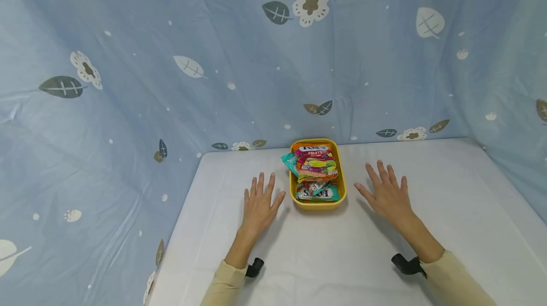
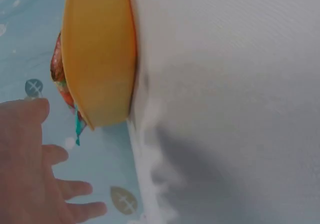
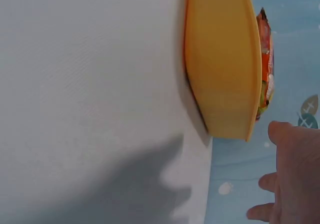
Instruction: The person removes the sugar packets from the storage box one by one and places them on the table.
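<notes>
A yellow plastic basket (image 1: 318,205) stands near the back of the white table, filled with candy packets. On top lies an orange and purple Fox's fruits candy bag (image 1: 316,162), with a teal packet (image 1: 290,162) poking over the left rim and a teal-and-white packet (image 1: 318,192) at the front. My left hand (image 1: 259,208) hovers left of the basket, fingers spread and holding nothing. To the basket's right, my right hand (image 1: 390,197) is likewise spread and bare. Both wrist views show the basket's side wall (image 2: 100,54) apart from the fingers.
The table (image 1: 325,258) has a white cover. A blue curtain (image 1: 239,82) printed with leaves and flowers hangs behind it and along the left side. Black wrist mounts (image 1: 255,268) sit at both sleeve cuffs.
</notes>
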A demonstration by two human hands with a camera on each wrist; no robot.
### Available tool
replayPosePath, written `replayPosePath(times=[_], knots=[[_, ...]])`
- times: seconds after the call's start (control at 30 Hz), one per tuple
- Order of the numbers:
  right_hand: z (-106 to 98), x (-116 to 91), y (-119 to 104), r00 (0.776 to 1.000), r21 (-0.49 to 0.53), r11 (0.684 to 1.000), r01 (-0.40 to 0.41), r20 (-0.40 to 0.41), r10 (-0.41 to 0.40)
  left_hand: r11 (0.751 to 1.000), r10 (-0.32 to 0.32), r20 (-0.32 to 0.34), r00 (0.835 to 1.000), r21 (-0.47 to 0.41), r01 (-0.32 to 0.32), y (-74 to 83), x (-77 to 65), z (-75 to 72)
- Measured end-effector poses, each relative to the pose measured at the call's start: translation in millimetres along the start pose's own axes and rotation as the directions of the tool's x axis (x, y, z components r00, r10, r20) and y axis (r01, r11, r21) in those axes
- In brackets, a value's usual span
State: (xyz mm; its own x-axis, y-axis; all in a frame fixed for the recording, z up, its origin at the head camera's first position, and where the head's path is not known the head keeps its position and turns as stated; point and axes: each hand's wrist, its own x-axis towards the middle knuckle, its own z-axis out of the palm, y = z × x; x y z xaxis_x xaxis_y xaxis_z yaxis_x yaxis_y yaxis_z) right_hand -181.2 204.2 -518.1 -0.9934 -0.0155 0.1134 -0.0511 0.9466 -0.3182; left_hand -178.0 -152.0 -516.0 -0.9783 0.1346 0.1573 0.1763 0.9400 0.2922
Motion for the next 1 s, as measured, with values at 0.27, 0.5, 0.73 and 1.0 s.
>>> replayPosePath(times=[0.27, 0.5, 0.73, 1.0], knots=[[-7, 7, -10, 0.999, 0.032, 0.999, 0.005, 0.043, -0.006, 0.976, -0.032, 0.049, 0.998, -0.213, 0.042, 2.5, 4.7, -2.0], [-17, 21, -20, 0.998, 0.049, 0.998, 0.039, 0.056, -0.042, 0.930, -0.026, 0.092, 0.995, -0.363, 0.058, 8.1, 11.9, -5.1], [-36, 41, -34, 0.990, 0.152, 0.988, 0.000, 0.136, -0.021, 0.852, 0.011, 0.156, 0.988, -0.519, 0.072, 9.3, 22.6, -3.1], [-54, 55, -50, 0.977, 0.243, 0.970, -0.013, 0.212, -0.040, 0.782, 0.029, 0.247, 0.969, -0.609, 0.132, 14.9, 34.1, -2.4]])
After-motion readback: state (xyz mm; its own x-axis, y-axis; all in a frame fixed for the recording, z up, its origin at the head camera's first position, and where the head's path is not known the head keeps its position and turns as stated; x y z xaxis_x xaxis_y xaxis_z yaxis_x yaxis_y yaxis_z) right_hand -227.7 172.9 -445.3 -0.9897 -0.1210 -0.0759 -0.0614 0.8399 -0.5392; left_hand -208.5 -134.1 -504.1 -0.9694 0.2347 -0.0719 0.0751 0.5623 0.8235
